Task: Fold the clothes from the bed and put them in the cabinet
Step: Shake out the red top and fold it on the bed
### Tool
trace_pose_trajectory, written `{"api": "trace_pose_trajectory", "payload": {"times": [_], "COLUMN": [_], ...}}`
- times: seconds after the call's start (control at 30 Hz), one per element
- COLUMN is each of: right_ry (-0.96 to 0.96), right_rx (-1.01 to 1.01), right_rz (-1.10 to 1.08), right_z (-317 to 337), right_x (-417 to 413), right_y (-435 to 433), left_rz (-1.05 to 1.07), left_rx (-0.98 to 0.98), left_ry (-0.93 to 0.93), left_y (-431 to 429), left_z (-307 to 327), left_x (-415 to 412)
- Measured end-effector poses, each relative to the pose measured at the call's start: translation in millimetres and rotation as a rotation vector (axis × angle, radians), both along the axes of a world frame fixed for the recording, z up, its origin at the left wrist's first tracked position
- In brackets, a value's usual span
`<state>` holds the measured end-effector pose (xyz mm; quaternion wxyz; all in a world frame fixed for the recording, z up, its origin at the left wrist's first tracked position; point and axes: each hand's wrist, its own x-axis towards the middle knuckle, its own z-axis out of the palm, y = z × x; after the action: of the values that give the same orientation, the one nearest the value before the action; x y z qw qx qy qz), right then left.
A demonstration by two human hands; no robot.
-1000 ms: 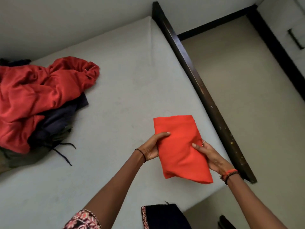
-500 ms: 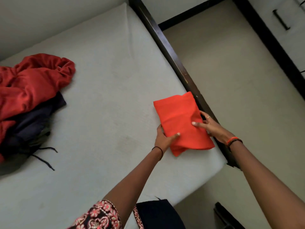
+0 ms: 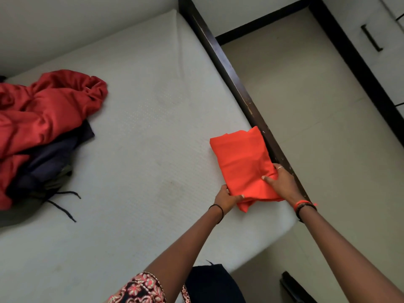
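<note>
A folded orange cloth (image 3: 240, 162) lies on the white mattress (image 3: 153, 127) near its right edge, beside the dark bed frame. My left hand (image 3: 226, 199) grips the cloth's near left corner, thumb on top. My right hand (image 3: 282, 182) holds its near right side, fingers curled over the fabric. A pile of unfolded clothes (image 3: 41, 127), red on top with dark blue and olive pieces beneath, sits at the mattress's left. The white cabinet (image 3: 384, 29) with a dark handle stands at the upper right.
The dark wooden bed frame (image 3: 238, 88) runs along the mattress's right edge. Beige floor (image 3: 306, 127) stretches between the bed and the cabinet. Dark cords (image 3: 63, 204) trail from the pile. A dark object (image 3: 293, 287) lies on the floor at the bottom right.
Both hands have carried the folded orange cloth down and to the right, from in the air to resting on the mattress by the bed frame.
</note>
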<state>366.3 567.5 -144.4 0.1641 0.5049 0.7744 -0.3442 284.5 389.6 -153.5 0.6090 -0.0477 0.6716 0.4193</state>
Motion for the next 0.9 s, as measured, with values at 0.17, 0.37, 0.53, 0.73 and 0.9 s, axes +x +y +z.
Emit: {"api": "trace_pose_trajectory", "payload": {"times": [0.17, 0.37, 0.53, 0.73, 0.9], "right_ry": [-0.124, -0.052, 0.043, 0.198, 0.345], "right_rx": [0.266, 0.358, 0.406, 0.314, 0.273], "right_rz": [0.103, 0.268, 0.408, 0.576, 0.816], "right_z": [15.6, 35.1, 39.9, 43.4, 56.4], "right_x": [-9.2, -53.1, -115.8, -222.3, -316.2], "right_y": [-19.5, -59.5, -108.1, -184.2, -268.0], "left_rz": [-0.048, 0.015, 0.147, 0.382, 0.423], "left_rx": [-0.054, -0.045, -0.045, -0.133, -0.381], "left_ry": [0.065, 0.152, 0.31, 0.784, 1.282], "left_y": [-22.8, -70.8, -130.9, -227.7, -306.8], "left_z": [4.8, 30.1, 50.7, 76.5, 93.7], "left_x": [-22.1, -75.4, -129.3, -213.6, -286.1]}}
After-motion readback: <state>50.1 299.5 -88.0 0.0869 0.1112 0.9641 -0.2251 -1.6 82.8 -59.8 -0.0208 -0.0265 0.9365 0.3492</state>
